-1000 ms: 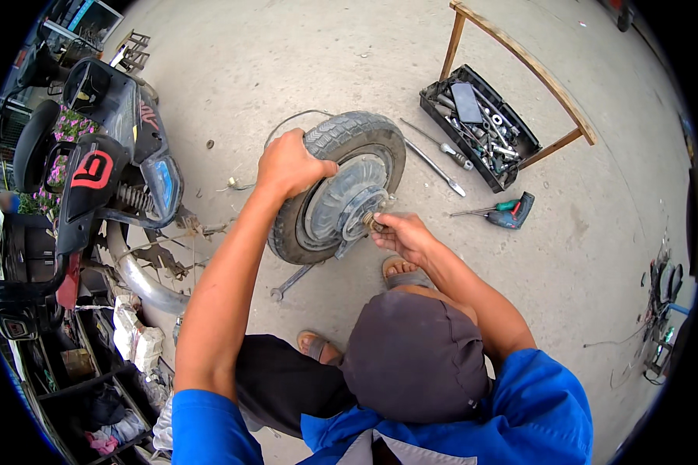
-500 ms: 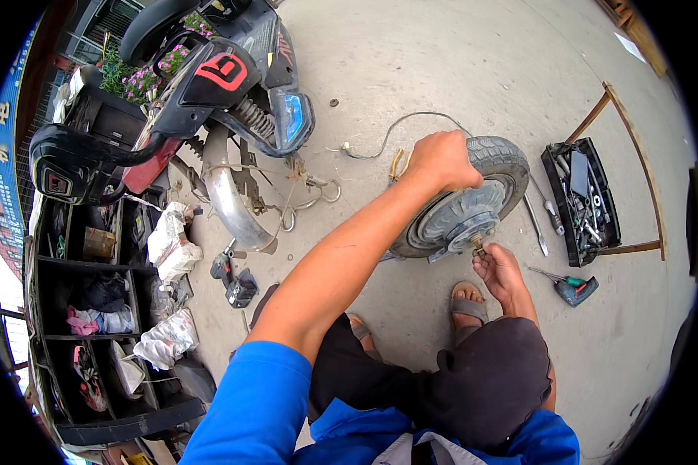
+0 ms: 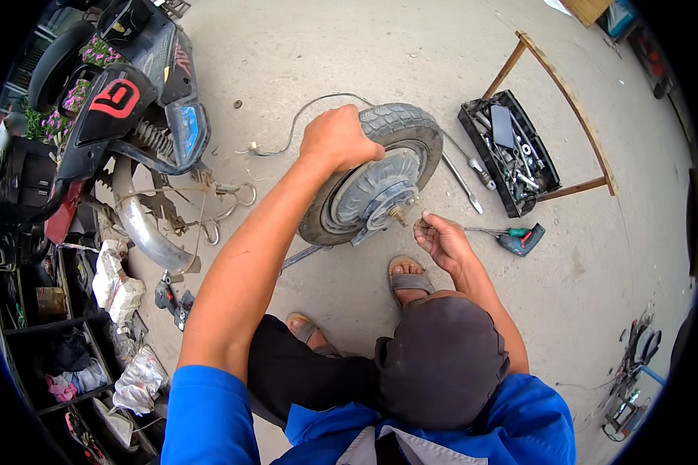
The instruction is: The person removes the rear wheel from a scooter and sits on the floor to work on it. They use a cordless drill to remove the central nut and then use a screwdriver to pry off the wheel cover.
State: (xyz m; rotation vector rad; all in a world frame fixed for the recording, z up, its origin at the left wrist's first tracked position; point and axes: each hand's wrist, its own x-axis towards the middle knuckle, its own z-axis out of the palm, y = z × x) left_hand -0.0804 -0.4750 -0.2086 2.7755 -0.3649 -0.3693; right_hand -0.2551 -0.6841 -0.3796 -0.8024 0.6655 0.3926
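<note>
A scooter hub-motor wheel [image 3: 407, 120] stands upright on the ground in front of me, its threaded axle [image 3: 398, 215] toward me. My left hand [image 3: 340, 139] is closed over the top of the tyre. Just right of the axle end and apart from it, my right hand [image 3: 444, 244] pinches a small round metal part [image 3: 421, 224]; whether it is a nut or a washer I cannot tell. A grey cable [image 3: 291, 128] lies on the ground behind the wheel.
The partly dismantled scooter [image 3: 143, 132] is at left, above a black compartment shelf [image 3: 50, 329] with bags and rags. A black toolbox [image 3: 547, 174] lies right, beside a wooden frame [image 3: 570, 85]. Near it are a pry bar [image 3: 461, 184] and a T-handle tool [image 3: 522, 240]; a cordless drill [image 3: 171, 298] lies left.
My right hand has drawn back from the axle end with the small round part in its fingers. My left hand stays on the tyre. The whole view has turned to the right.
</note>
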